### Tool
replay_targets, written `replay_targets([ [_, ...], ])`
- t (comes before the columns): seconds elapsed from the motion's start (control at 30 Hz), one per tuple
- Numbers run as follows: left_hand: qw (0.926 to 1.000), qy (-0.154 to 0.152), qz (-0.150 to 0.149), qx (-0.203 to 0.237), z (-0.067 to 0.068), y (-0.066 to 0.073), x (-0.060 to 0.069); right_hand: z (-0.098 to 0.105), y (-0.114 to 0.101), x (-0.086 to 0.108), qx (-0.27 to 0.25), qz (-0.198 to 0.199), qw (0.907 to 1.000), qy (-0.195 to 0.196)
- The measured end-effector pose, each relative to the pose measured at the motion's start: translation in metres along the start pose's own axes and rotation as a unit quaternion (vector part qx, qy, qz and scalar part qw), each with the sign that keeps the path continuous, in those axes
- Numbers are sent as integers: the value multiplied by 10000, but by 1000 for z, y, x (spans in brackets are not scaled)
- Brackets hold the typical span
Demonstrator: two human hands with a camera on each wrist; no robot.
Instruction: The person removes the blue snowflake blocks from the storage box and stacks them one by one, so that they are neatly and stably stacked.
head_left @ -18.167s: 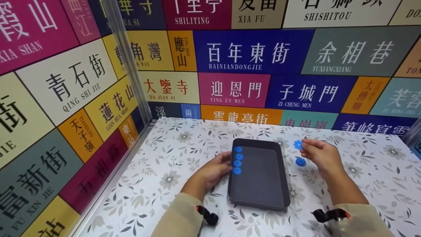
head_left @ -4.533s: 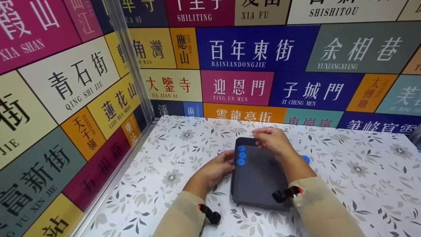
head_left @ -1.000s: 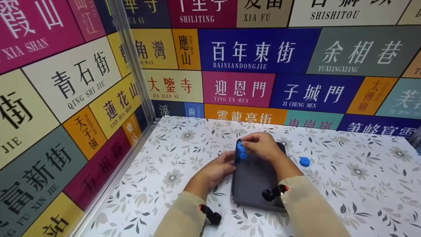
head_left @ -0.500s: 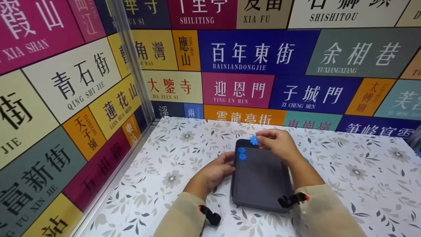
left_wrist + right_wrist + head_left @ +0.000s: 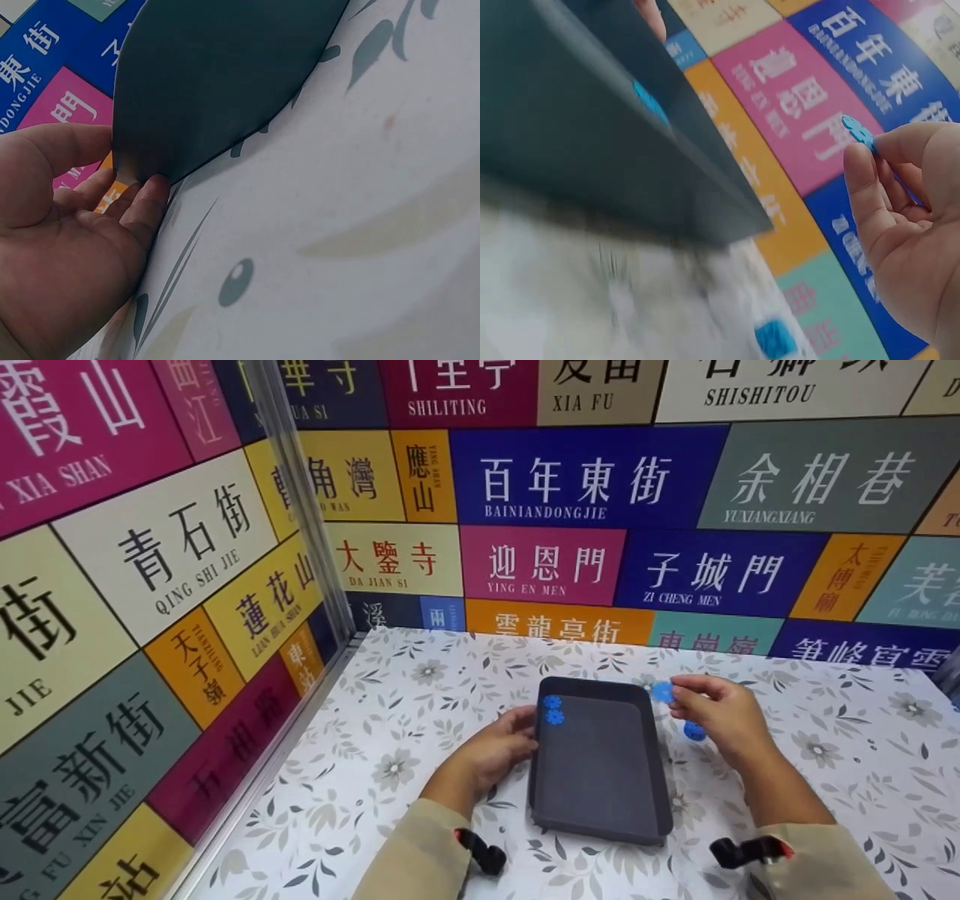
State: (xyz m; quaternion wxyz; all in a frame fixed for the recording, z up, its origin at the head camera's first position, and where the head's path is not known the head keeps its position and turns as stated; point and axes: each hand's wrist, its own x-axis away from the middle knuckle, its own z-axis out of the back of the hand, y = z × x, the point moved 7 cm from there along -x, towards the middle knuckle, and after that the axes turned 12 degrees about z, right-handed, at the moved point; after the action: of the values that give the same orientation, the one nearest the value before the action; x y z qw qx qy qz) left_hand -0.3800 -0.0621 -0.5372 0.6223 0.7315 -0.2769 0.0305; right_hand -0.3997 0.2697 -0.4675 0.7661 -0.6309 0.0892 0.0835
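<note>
My right hand (image 5: 720, 716) pinches a blue flower-shaped disc (image 5: 663, 692) between thumb and fingers, just right of the tray; the right wrist view shows the notched disc (image 5: 859, 133) at the fingertips. Below it on the table sits a small blue stack of similar discs (image 5: 694, 731), partly behind the hand. Two more blue discs (image 5: 553, 710) lie one behind the other inside the dark grey tray (image 5: 658, 750), at its far left corner. My left hand (image 5: 491, 750) rests beside the tray, its loosely bent fingers touching the outer left wall (image 5: 217, 82).
A white tablecloth (image 5: 397, 697) with grey flowers and leaves covers the table. Walls of coloured sign panels (image 5: 585, 472) stand behind it and to the left, joined by a metal corner strip (image 5: 304, 525).
Discs in the tray have dropped from several to two. Over the last second the right hand lifts one from the far left corner and carries it right. The left hand stays put.
</note>
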Motion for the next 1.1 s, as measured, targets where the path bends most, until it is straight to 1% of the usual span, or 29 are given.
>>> replay_targets([
  [0.13,10000,-21,-62,-25,-1,0,-2,24,20,7,-310,-284,9990,166],
  [0.23,10000,3,-83,-43,0,1,-3,35,36,10,-655,-511,9960,322],
  [0.27,10000,20,-87,-41,0,0,-3,37,41,10,-680,-576,9954,354],
  [0.4,10000,65,-56,-20,0,0,-3,44,60,9,-470,-843,9944,427],
  [0.57,10000,46,-43,-23,0,0,-2,50,76,10,102,-1095,9932,386],
  [0.67,10000,17,-40,-13,0,0,-2,51,82,10,261,-1221,9917,319],
  [0.77,10000,20,-30,-7,1,-1,-2,52,85,11,264,-1267,9912,283],
  [0.93,10000,35,-28,-13,1,-1,-2,52,87,11,329,-1277,9909,285],
  [1.1,9999,-45,-54,-72,0,-1,-2,52,87,12,298,-1230,9913,360],
])
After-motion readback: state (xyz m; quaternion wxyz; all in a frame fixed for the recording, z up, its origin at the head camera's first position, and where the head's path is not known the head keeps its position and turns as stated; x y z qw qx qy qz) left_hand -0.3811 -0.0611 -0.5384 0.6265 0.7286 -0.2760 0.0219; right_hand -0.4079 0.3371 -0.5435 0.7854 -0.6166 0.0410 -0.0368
